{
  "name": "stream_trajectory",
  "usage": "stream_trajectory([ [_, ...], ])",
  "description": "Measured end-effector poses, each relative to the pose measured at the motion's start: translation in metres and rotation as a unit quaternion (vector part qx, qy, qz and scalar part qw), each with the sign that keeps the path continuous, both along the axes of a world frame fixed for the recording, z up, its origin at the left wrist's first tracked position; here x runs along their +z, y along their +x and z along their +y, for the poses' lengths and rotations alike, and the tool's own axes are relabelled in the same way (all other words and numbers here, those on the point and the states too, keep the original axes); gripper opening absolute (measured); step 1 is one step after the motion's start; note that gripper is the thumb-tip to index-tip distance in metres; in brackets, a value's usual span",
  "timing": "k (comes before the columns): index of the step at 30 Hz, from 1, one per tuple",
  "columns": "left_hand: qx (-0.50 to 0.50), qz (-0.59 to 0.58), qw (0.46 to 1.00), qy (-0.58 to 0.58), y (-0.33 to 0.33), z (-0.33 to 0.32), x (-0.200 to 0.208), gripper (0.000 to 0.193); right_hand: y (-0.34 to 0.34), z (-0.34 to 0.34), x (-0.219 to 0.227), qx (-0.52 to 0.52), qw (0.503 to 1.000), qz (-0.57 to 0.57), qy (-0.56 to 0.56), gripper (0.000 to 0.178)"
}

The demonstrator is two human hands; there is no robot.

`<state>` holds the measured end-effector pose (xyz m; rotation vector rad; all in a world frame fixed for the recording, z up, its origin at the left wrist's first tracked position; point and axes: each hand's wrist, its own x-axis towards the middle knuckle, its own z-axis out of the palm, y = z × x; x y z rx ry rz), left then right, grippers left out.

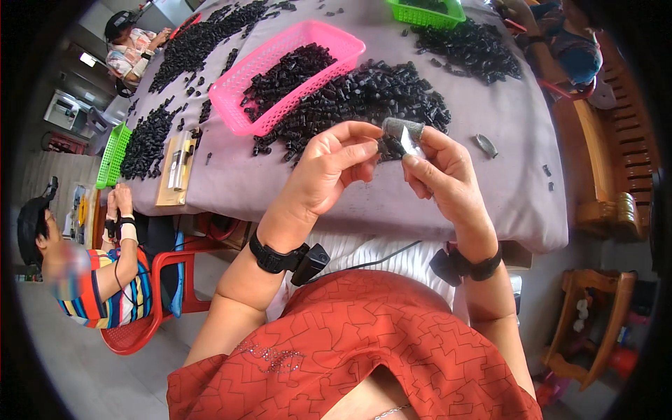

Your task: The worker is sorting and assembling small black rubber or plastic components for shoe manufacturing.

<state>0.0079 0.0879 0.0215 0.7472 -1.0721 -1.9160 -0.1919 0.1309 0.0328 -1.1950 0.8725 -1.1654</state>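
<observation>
My left hand [337, 159] pinches at a small black plastic part [393, 145]; my right hand [449, 170] pinches a grey curved piece [403, 127] right beside it. Both sit over the worktop [518, 199], by the black parts pile [371, 94], probably for close sight and easy reach. Grey piece's long axis runs left-right; black part looks slanted, ends partly hidden.

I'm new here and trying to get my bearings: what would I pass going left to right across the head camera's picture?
Leftmost green basket, brown cardboard, left hand, right hand, two loose black pieces, slatted wooden bench.
</observation>
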Motion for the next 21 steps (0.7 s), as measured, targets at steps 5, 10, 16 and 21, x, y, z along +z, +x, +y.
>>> stream_trajectory([
  [5, 0.040, 0.001, 0.999, -0.028, 0.006, 0.002, -0.006, 0.020, -0.004, 0.000, -0.006, 0.021, 0.999, 0.028, -0.010, 0.019],
  [10, 0.072, -0.027, 0.996, -0.047, -0.002, 0.008, -0.003, 0.024, -0.009, -0.001, -0.014, 0.015, 0.999, 0.042, -0.013, 0.020],
  [16, 0.033, 0.030, 0.999, 0.001, -0.006, -0.001, -0.016, 0.033, -0.008, 0.000, -0.026, 0.082, 0.994, -0.044, 0.050, 0.038],
  [21, 0.036, 0.043, 0.996, 0.067, -0.016, -0.004, -0.031, 0.036, -0.008, -0.007, -0.034, 0.116, 0.987, -0.082, 0.072, 0.053],
])
